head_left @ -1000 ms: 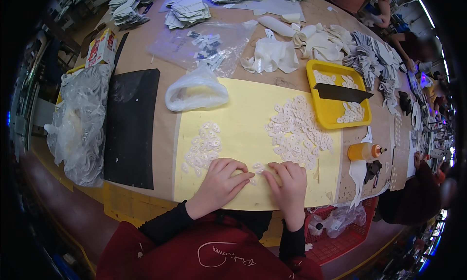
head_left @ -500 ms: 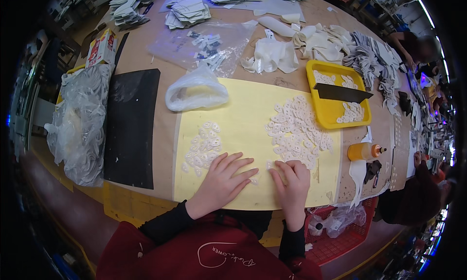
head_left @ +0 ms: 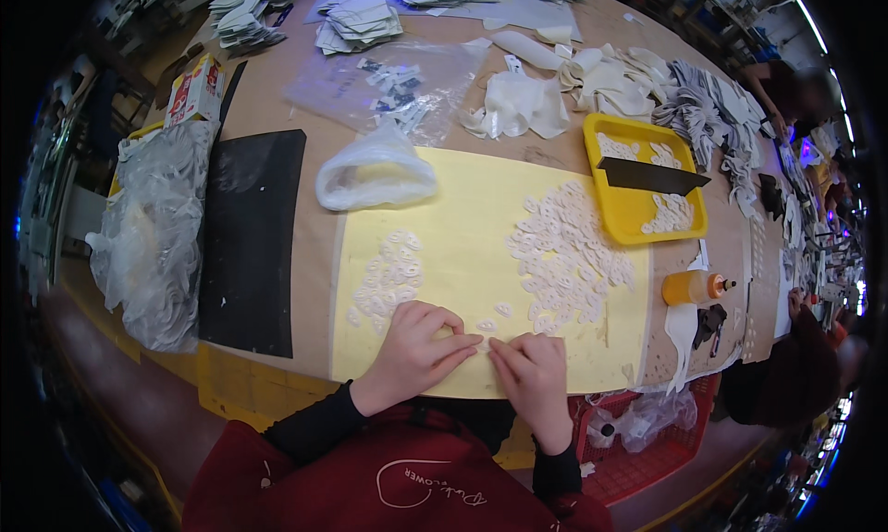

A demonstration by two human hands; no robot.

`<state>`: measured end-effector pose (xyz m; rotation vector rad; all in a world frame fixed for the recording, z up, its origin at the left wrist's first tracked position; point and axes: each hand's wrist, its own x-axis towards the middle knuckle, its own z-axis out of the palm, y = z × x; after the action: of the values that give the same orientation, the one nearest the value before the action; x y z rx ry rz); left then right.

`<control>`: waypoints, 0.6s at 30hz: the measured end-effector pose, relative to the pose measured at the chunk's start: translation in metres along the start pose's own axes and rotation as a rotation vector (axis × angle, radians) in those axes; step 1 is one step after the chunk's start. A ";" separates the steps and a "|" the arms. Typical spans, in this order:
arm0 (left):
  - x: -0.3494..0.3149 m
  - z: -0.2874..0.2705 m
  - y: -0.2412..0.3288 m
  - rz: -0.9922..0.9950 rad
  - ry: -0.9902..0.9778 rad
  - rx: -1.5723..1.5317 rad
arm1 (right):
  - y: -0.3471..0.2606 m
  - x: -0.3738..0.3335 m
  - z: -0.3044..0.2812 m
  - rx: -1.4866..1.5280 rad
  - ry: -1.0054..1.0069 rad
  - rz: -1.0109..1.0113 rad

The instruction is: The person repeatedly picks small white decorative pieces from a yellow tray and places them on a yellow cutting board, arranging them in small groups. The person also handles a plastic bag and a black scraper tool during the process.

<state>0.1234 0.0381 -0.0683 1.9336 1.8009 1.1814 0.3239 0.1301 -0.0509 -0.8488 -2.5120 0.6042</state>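
Low over the near edge of a yellow sheet, both hands meet around a small whitish cut piece. Thumb and fingers of my left hand are closed at its left side. My right hand pinches at its right side, its fingers curled in. Just beyond the fingertips lie two loose pieces of the same kind, one a little farther off. A small heap of such pieces spreads on the left of the sheet, and a bigger heap on the right.
A yellow tray with a black strip across it holds more pieces at the right. Beside it lies an orange bottle. A clear plastic bag sits on the sheet's far edge, and a black board lies at the left.
My left fingers, spread before, have drawn into a pinch. My right hand has moved nearer and left to meet it, and two loose pieces now show beyond them.
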 end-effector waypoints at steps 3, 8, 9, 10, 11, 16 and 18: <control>0.002 0.007 -0.002 0.048 -0.045 0.045 | -0.004 -0.004 0.006 0.047 0.002 0.012; -0.002 0.005 0.001 0.038 -0.070 0.065 | 0.000 0.006 -0.005 0.065 0.082 0.034; -0.001 0.004 0.001 0.041 -0.111 0.069 | -0.001 0.009 -0.007 0.102 0.087 0.038; -0.002 0.005 0.000 0.049 -0.126 0.073 | -0.004 0.013 -0.006 0.141 0.079 0.038; -0.002 0.005 -0.002 0.056 -0.141 0.078 | -0.009 0.019 -0.006 0.180 0.067 0.035; -0.018 0.040 -0.041 0.095 -0.233 0.149 | -0.047 0.028 0.028 0.246 -0.011 -0.372; -0.029 0.035 -0.037 0.024 -0.197 0.133 | -0.076 0.024 0.056 0.168 -0.067 -0.502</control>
<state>0.1241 0.0314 -0.1264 2.0686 1.7967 0.8630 0.2426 0.0763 -0.0508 -0.1244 -2.5462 0.6609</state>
